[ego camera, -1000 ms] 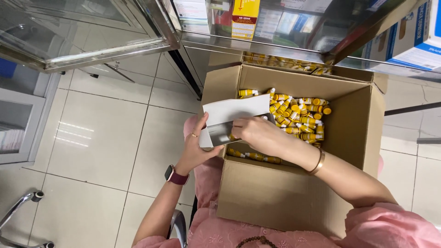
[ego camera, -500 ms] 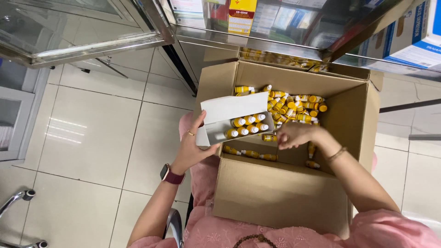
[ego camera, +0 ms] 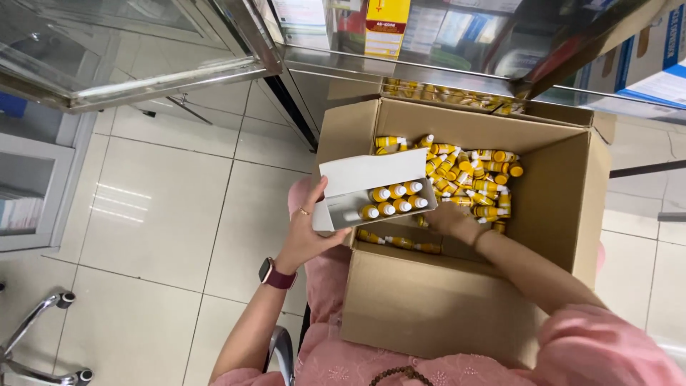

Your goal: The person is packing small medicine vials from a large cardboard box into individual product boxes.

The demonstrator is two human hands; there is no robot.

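Down at the far left a chrome chair leg [ego camera: 32,336] shows on the tiled floor [ego camera: 164,214], and above it a glass cabinet door [ego camera: 107,50] hangs open. My left hand [ego camera: 311,229] comes next, a watch [ego camera: 275,274] on its wrist and a ring on one finger; its grip is clamped on the left end of a small white box [ego camera: 371,189], thumb up against the raised lid and fingers beneath the tray. That box hangs tilted over the near left corner of the carton [ego camera: 429,307], and in it two short rows of little yellow bottles [ego camera: 393,200] with white caps lie side by side, filling the right part while the left part shows bare card. To the right, my right hand [ego camera: 446,218] is down inside the carton, just beside the white box's right end, among the loose bottles [ego camera: 475,175] heaped against the far wall; it shows only from the back, so I cannot tell whether its grip is closed on a bottle or apart. The carton rests on my lap, flaps folded out, pink sleeve [ego camera: 607,343] at the right edge. Beyond it stands a shelf [ego camera: 429,43] of coloured packets behind glass.
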